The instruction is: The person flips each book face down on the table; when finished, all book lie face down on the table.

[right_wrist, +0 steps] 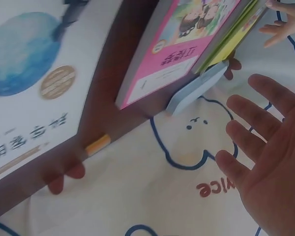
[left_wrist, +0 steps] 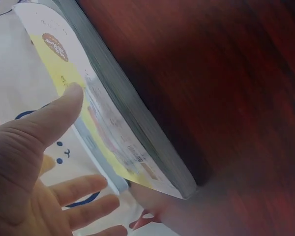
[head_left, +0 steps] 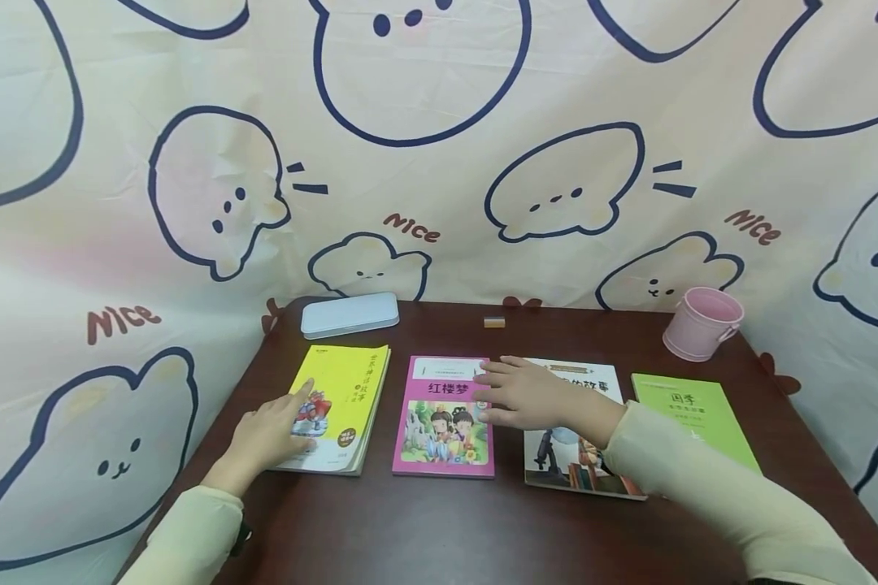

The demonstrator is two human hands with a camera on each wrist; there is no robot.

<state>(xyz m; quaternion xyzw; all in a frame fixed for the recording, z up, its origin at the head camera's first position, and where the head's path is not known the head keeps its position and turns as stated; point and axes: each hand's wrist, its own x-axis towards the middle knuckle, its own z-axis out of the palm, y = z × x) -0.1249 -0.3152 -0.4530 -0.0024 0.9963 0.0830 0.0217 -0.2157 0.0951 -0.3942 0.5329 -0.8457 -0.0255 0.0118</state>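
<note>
While the left hand [head_left: 269, 426] spreads its thumb and fingers over the left side of a thick yellow paperback book [head_left: 351, 386], the right hand [head_left: 525, 396], fingers straight and parted, lies above a white-covered book [head_left: 572, 463], fingertips overlapping a pink-bordered book [head_left: 446, 431]; whether either hand touches a cover, I cannot tell; these books and a lime-green book [head_left: 702, 414] line a dark brown wooden table [head_left: 410, 536]; behind stand a pale-blue flat case [head_left: 351, 315], left, and a pink bucket [head_left: 701, 327], right.

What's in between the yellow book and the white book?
The pink book titled 红楼梦 lies between the yellow book and the white book. The head view shows it, with the right hand's fingers over its edge.
</note>
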